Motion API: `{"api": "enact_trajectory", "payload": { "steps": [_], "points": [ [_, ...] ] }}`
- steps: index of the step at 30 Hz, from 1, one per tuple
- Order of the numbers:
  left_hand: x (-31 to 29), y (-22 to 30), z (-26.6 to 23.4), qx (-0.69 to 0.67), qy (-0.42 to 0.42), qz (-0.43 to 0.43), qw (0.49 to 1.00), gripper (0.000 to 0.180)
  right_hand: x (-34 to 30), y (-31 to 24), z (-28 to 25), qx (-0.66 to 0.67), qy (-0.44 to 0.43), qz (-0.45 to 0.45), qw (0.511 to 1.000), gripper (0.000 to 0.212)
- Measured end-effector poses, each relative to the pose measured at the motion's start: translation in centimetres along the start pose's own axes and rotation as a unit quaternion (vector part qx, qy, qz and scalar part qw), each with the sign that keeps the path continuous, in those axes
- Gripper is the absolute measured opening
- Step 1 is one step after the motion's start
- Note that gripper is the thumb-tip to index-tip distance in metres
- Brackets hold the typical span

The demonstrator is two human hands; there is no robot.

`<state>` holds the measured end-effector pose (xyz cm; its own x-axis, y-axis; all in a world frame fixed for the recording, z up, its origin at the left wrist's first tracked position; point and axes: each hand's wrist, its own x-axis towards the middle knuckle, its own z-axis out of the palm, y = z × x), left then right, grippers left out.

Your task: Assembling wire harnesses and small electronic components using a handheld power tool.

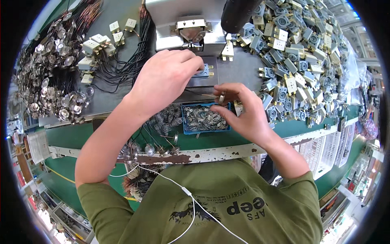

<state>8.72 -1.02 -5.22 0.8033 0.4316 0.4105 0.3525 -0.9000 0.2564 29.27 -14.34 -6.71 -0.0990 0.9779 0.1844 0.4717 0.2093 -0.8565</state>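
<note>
My left hand (170, 75) bends over the work plate under the metal press (185, 30), its fingertips closed on a small blue-grey plastic block (206, 70) with brass tabs. The fingers cover the block's left part. Close by on the right, the thumb and forefinger of my right hand (245, 112) curl around a small round metal disc (222, 97). A thin lead runs left from that disc. Just below the hands sits a blue tray (184, 122) of small metal parts.
A big heap of grey and cream blocks (290, 61) covers the right side. Metal discs on dark leads (61, 61) pile up at the left, beside several white blocks (97, 44). Springs (170, 116) lie by the tray. A black cylinder (239, 16) overhangs the press's right.
</note>
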Motion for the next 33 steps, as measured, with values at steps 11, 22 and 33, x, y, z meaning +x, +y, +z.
{"api": "enact_trajectory", "payload": {
  "steps": [11,22,33],
  "points": [
    [0.0,1.5,-2.7,-0.029,-0.034,-0.035,0.998,0.017,0.6,-0.3,-0.3,-0.031,0.023,-0.029,0.999,0.04],
    [-3.2,0.3,-3.4,-0.265,-0.044,-0.156,0.951,0.014,5.1,-2.6,2.3,0.193,0.158,-0.01,0.968,0.029],
    [-3.9,0.1,-3.7,0.029,-0.06,0.026,0.997,0.011,7.1,-3.4,-1.5,0.086,-0.215,0.157,0.96,0.026]
  ]
}}
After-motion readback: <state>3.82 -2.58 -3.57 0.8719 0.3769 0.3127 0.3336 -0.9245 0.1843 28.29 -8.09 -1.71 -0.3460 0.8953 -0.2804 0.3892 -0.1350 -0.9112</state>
